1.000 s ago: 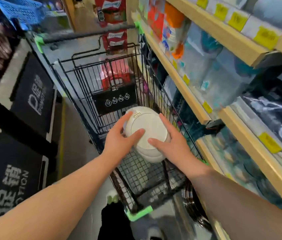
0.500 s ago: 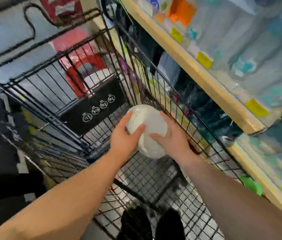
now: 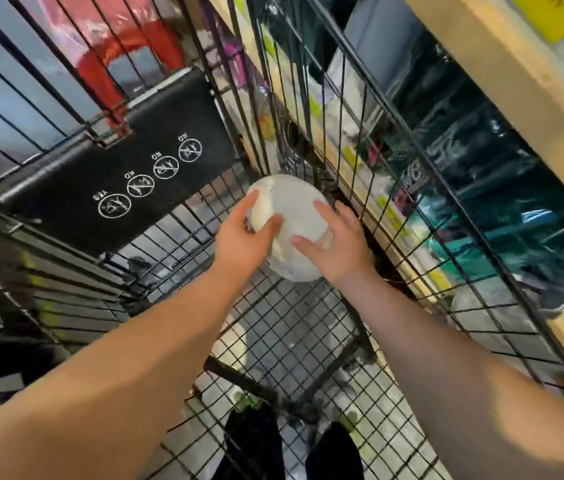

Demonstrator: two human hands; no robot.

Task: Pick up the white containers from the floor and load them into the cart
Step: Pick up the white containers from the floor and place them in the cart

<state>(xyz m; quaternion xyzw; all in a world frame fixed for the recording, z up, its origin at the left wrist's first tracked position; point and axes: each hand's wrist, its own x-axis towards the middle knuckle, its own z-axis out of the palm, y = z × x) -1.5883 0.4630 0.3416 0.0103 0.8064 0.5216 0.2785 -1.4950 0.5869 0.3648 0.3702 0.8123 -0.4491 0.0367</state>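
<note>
Both hands (image 3: pixel 242 239) (image 3: pixel 339 252) grip white container (image 3: pixel 291 202) near flap (image 3: pixel 66 188) seemingly marked NO.

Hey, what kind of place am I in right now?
Most likely a shop aisle: a wire shopping cart with a black safety-icon flap, beside a wooden shelf bearing a yellow price tag and packaged goods.
</note>
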